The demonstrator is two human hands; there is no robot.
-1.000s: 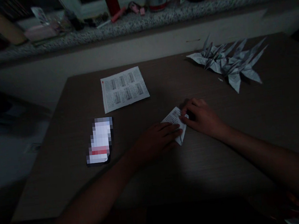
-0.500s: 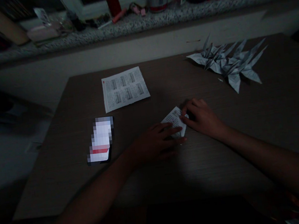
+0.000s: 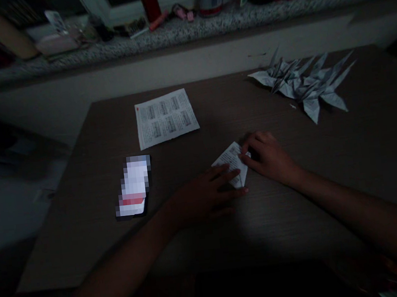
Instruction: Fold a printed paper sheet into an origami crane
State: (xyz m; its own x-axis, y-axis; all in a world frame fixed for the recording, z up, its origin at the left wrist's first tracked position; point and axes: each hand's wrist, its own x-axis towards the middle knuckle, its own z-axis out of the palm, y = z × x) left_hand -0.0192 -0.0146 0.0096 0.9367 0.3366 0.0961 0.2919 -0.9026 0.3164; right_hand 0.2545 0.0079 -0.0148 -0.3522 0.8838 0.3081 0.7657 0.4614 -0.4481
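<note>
A small folded sheet of printed paper (image 3: pixel 233 156) lies on the brown table between my hands. My left hand (image 3: pixel 201 195) rests flat with its fingers spread, the fingertips lying over the paper's lower left part. At the paper's right corner, my right hand (image 3: pixel 268 157) pinches the edge between thumb and forefinger. Its other fingers are curled in. The lower left of the paper is partly hidden under my left fingers, and its right corner under my right hand.
A flat printed sheet (image 3: pixel 167 118) lies at the back left, with a phone (image 3: pixel 133 186) in front of it, its screen lit and blurred. Several folded paper cranes (image 3: pixel 305 83) are clustered at the back right. Bottles and small items crowd the stone sill (image 3: pixel 172 35).
My left hand has shifted slightly left, uncovering a little more of the paper. My right hand keeps its pinch at nearly the same spot.
</note>
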